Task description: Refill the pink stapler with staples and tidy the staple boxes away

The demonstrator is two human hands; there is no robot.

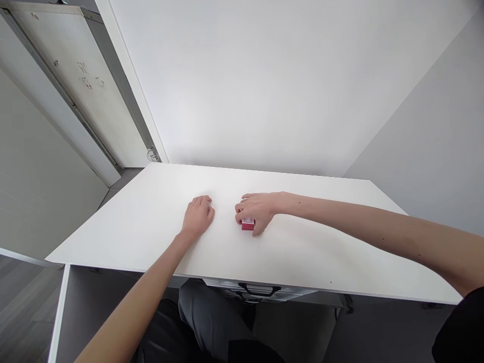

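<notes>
My right hand (257, 210) reaches down over a small red box (247, 226) with a white label on the white tabletop. The thumb is at its near right side and bent fingers are at its far left, so the hand grips it. Part of the box is hidden under the palm and fingers. To the left, my left hand (198, 216) rests on the tabletop, back upward, with the thumb a little apart from loosely bent fingers. Nothing shows in it, though the underside of the palm is hidden.
The white desk (124, 227) meets a white wall (245, 85) at the back. Below its front edge is a drawer with a black handle (259, 290), close to my legs (212, 312). A pale door panel (83, 75) stands at the far left.
</notes>
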